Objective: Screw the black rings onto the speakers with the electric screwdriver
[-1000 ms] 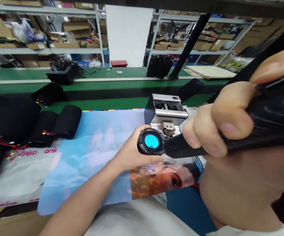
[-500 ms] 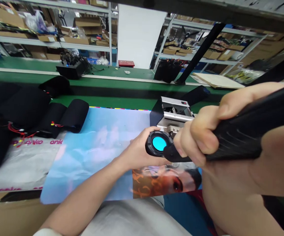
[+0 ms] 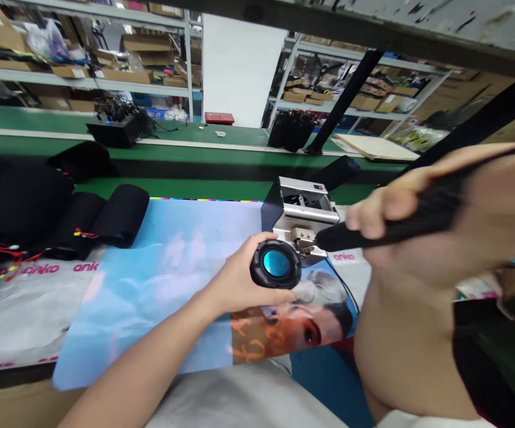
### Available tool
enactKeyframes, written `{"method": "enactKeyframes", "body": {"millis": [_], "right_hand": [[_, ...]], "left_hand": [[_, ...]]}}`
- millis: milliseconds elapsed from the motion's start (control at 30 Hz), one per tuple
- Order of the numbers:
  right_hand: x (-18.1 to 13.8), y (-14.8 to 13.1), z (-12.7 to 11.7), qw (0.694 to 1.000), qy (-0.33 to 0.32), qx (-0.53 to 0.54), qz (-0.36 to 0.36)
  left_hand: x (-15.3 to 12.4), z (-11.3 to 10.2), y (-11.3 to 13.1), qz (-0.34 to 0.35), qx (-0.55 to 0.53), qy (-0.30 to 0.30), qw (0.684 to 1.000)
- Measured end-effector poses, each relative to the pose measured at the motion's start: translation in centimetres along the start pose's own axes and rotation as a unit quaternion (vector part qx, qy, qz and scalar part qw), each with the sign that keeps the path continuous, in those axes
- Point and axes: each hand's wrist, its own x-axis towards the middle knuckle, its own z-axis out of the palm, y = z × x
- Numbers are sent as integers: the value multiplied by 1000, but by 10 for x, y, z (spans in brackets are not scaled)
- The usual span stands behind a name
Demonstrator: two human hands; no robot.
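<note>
My left hand (image 3: 235,276) is wrapped round a black round speaker (image 3: 277,263), its shiny blue disc facing up toward me. A black electric screwdriver (image 3: 436,221) with a ribbed grip lies in my right hand (image 3: 400,199), which is closed on it and partly blurred. The screwdriver's rounded nose points left, apart from the speaker, and overlaps in view the front of a small silver and black screw feeder (image 3: 311,209). Whether it touches the feeder I cannot tell. Beneath my left hand is a printed mat (image 3: 159,309) with a blue area and a face picture.
Black rolled pieces (image 3: 121,215) with red wires lie at the left on white printed sheeting (image 3: 30,309). Beyond the green bench (image 3: 181,184) stand a black box with cables (image 3: 121,128), a red box (image 3: 219,118) and a black post (image 3: 347,98). Shelves with cartons fill the back.
The screwdriver's nose has come away from the speaker's rim and is now at the screw feeder. My left hand keeps its hold on the speaker. The view has shifted slightly right.
</note>
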Motion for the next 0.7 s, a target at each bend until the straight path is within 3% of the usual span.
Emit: {"method": "enactKeyframes", "body": {"millis": [233, 367, 500, 633, 700], "right_hand": [[17, 64, -4, 996, 93, -7, -1], [18, 81, -11, 992, 124, 9, 16], [15, 61, -14, 992, 105, 30, 59], [18, 15, -1, 990, 122, 71, -32], [22, -5, 11, 992, 58, 94, -63]], "left_hand": [[0, 0, 1, -35, -6, 5, 999], [0, 1, 5, -54, -9, 9, 998], [-1, 2, 5, -60, -8, 8, 998], [-1, 1, 5, -58, 0, 4, 998], [-1, 1, 6, -55, 3, 3, 998]]}}
